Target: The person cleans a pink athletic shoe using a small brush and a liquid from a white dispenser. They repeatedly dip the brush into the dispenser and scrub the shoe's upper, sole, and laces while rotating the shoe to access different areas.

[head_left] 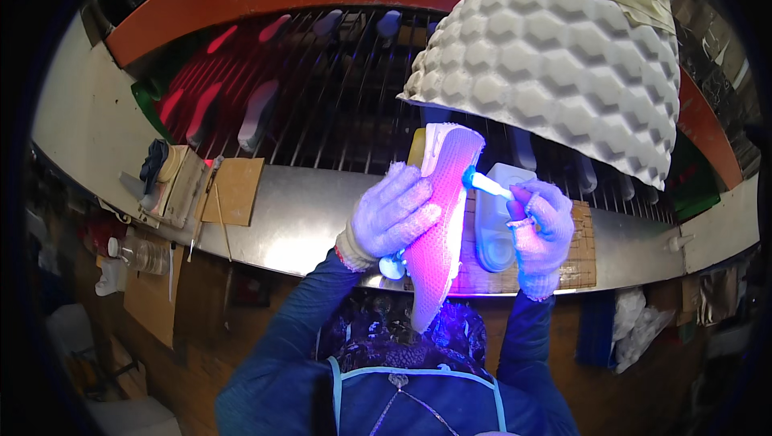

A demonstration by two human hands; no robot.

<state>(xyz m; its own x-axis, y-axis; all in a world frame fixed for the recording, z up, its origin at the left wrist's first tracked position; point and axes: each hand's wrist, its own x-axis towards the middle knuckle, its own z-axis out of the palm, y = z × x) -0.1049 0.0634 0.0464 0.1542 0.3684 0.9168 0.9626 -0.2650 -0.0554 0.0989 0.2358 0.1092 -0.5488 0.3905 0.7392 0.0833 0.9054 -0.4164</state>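
A knit shoe upper [444, 255], lit pink and violet, stands tilted over the bench edge with its toe pointing down toward me. My gloved left hand [394, 212] is closed round its left side, the fingers lying across the knit. In my gloved right hand [543, 231] is a small brush [490, 187] with a white handle, pinched between the fingers. Its blue-green head touches or nearly touches the upper's right edge by the heel end. A pale shoe sole [492, 235] lies on the bench between the upper and my right hand.
Beyond the metal bench [301, 211] runs a rod conveyor [322, 90] carrying several shoe parts, some under red light. A white quilted cover [555, 66] hangs low at upper right. Cardboard [233, 188] and thin sticks lie at left. A clear plastic bottle [143, 254] stands lower left.
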